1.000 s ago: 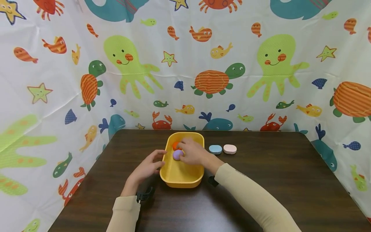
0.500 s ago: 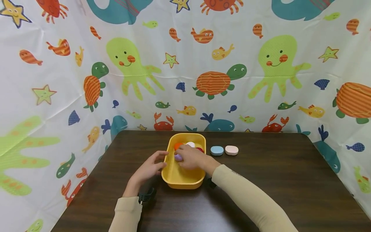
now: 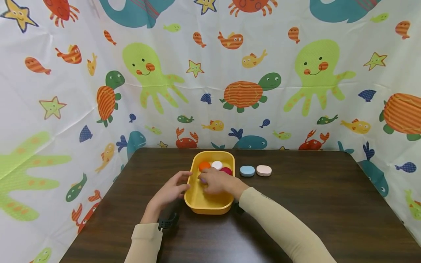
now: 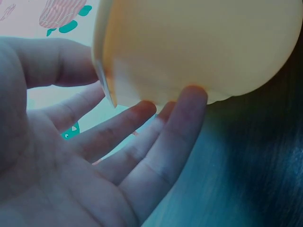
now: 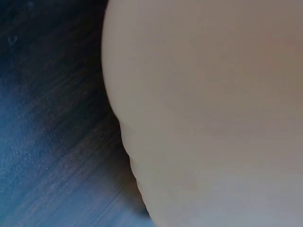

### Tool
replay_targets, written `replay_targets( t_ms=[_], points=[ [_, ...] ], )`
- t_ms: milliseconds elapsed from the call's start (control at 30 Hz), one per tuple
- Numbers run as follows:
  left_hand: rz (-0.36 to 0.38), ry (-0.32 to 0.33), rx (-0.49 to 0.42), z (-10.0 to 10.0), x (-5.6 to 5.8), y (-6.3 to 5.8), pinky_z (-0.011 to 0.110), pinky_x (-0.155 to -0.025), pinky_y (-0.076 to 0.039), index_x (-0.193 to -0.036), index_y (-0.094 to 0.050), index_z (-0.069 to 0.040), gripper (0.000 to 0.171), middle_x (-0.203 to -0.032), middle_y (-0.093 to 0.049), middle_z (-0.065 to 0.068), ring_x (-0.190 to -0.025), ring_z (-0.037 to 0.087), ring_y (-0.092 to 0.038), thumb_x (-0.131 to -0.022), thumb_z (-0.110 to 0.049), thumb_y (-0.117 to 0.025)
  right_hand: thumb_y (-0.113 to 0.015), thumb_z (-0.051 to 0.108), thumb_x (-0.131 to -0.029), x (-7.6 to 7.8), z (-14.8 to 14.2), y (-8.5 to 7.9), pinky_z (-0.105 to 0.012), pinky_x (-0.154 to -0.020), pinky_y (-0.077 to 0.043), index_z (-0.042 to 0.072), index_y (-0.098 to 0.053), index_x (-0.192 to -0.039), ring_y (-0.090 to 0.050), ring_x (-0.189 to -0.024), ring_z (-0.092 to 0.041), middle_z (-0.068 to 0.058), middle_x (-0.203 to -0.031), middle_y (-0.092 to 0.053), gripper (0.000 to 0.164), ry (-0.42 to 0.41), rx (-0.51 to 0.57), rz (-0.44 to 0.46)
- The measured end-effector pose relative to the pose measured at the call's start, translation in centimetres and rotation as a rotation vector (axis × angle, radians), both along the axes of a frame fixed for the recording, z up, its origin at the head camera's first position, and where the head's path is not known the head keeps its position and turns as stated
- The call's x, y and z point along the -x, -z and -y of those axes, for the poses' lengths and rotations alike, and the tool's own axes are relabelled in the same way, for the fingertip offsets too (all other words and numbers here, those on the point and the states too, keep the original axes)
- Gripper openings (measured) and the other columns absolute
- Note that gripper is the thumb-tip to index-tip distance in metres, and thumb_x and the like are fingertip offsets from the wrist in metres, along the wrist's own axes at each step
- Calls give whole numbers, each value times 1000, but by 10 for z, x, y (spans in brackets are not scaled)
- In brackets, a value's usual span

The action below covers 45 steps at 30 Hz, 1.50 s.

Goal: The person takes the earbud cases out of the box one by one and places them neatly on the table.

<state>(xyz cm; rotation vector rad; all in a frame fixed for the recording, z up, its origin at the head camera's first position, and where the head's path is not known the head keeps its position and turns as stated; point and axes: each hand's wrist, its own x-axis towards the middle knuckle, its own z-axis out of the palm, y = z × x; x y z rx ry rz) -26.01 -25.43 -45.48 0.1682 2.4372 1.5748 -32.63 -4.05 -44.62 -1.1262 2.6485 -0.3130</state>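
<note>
A yellow plastic bin (image 3: 205, 210) stands on the table. My right hand (image 3: 215, 181) reaches down inside it, fingers curled round a small purple ball (image 3: 204, 180) that they mostly hide. Just beyond this hand, an orange ball (image 3: 204, 166), a white ball (image 3: 217, 165) and a dark red ball (image 3: 226, 170) lie in the bin's far end. My left hand (image 3: 169, 188) touches the bin's left wall from outside; in the left wrist view its loosely spread fingers (image 4: 189, 113) meet the wall (image 4: 199, 47). The right wrist view shows only bin wall (image 5: 203, 113) and table.
Right of the bin, a light blue oval piece (image 3: 247, 171) and a pale pink oval piece (image 3: 264, 170) lie side by side on the dark wooden table (image 3: 312, 197). A white curtain (image 3: 210, 47) with sea animals hangs behind the table and along its left.
My right hand has moved slightly down and nearer inside the bin, closing over the purple ball. The white and dark red balls have come into view. My left hand keeps its place.
</note>
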Motion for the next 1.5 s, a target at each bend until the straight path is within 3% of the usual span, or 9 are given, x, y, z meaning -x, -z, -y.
replay_targets(
  t_ms=[433,933,1233,1500],
  points=[
    [16,-10,5,3,2,2,50,-92,-56,-148,-44,-10,49,-150,-44,21,-127,38,-53,-101,-16,-58,-69,28,-95,-5,2,3,-32,-85,-54,24,-68,-123,-47,-103,-19,-1,-117,-53,29,24,-32,-21],
    [11,-7,18,5,3,1,50,-92,-56,-149,-42,-9,50,-152,-42,23,-128,40,-52,-102,-16,-57,-80,27,-84,-7,-2,-2,-29,-83,-52,24,-64,-116,-46,-99,-15,1,-115,-53,36,81,-2,-14],
    [14,-5,18,3,2,1,49,-92,-56,-149,-41,-9,51,-152,-42,23,-126,39,-54,-102,-17,-58,-78,28,-86,-16,-12,-12,-33,-92,-53,22,-66,-120,-48,-103,-16,1,-117,-55,36,119,65,-11],
    [14,5,16,1,4,2,49,-92,-57,-149,-41,-9,50,-151,-42,23,-126,40,-53,-102,-17,-57,-78,28,-85,-24,-20,-22,-34,-93,-53,20,-67,-123,-48,-105,-18,-1,-119,-55,39,125,82,-51]
  ],
)
